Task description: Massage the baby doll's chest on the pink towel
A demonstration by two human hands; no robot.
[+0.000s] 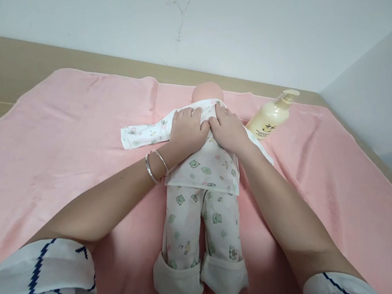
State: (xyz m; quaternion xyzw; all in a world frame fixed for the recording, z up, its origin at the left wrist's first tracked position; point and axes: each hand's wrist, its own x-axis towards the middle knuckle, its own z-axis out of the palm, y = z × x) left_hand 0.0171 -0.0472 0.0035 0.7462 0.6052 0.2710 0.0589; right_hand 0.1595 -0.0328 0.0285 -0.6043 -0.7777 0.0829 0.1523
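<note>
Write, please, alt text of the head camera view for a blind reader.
Two bare hands, left and right, press on the patterned white top of a small figure in matching trousers, lying on a pink blanket. A pale yellow pump bottle lies beside it, near a white wall.

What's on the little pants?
The pants are white with small green animal faces and a few pink and yellow bits, clearest in the head view.
</note>
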